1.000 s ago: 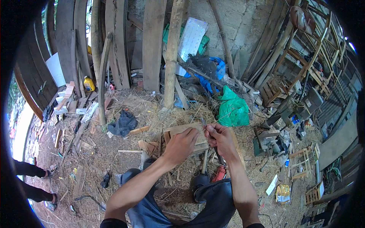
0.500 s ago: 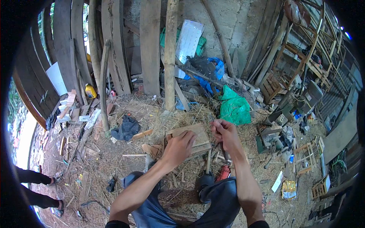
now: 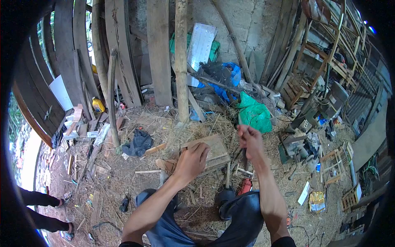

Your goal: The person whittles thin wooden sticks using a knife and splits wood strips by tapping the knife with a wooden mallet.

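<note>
Head view: the left hand [image 3: 191, 161] lies over the near-left side of a wooden block [image 3: 216, 150], probably steadying it; the right hand [image 3: 252, 142], a second ago at its right edge, is now apart, farther right. Whether either grip holds anything, I cannot tell.

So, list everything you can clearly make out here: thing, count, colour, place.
rectangular wooden piece: 1, light brown, centre
rumpled plastic bag: 1, green, back, right of centre
flat wooden planks: several, grey-brown, upright, back left
plastic bottle: 1, yellow, left floor
crumpled sheet: 1, black, left of wooden piece
shiny wrapper: 1, gold, right floor
straw and scraps: countless, mixed, floor
bystander's legs: 2, black-trousered, far left
left hand: 1, bare, at wooden piece
right hand: 1, bare, right of wooden piece; grip unclear
own legs: 2, blue-trousered, bottom centre
</note>
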`<state>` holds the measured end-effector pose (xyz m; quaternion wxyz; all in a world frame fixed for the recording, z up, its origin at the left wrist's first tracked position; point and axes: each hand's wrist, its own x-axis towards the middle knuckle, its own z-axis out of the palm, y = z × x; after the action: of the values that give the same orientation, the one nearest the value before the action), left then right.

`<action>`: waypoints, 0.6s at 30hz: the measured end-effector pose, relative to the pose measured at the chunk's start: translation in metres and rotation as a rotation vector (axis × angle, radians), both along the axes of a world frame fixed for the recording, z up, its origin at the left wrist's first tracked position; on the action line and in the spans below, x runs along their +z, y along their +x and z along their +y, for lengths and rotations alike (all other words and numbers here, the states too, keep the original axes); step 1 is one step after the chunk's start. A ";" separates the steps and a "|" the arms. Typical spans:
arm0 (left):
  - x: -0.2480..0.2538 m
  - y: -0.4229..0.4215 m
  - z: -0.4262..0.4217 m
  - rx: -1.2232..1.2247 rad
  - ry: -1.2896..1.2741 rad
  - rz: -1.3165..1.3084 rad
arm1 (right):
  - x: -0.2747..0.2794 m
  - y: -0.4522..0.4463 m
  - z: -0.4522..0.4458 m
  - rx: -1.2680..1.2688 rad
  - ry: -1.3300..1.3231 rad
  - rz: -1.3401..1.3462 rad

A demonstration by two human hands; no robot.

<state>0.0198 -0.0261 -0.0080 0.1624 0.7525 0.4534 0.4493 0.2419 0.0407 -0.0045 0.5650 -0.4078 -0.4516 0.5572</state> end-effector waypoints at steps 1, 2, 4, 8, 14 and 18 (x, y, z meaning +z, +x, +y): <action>0.001 -0.001 0.002 0.001 0.006 -0.005 | -0.002 -0.001 -0.003 0.001 0.006 -0.005; 0.001 -0.003 0.004 0.002 0.008 -0.012 | -0.005 -0.002 -0.006 0.050 -0.017 -0.004; -0.003 -0.006 0.004 0.003 -0.003 -0.008 | -0.011 0.004 0.003 -0.026 -0.047 0.080; 0.004 -0.011 0.004 0.030 -0.016 -0.111 | -0.011 0.026 0.005 -0.189 0.023 0.151; 0.004 -0.003 0.008 0.020 -0.153 -0.160 | -0.002 -0.045 -0.033 0.283 -0.054 0.004; 0.006 -0.006 0.006 -0.015 -0.215 -0.135 | -0.012 -0.025 -0.008 0.090 -0.033 0.088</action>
<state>0.0136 -0.0205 -0.0019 0.2758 0.7022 0.4813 0.4464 0.2170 0.0329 -0.0167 0.5520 -0.3712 -0.4350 0.6068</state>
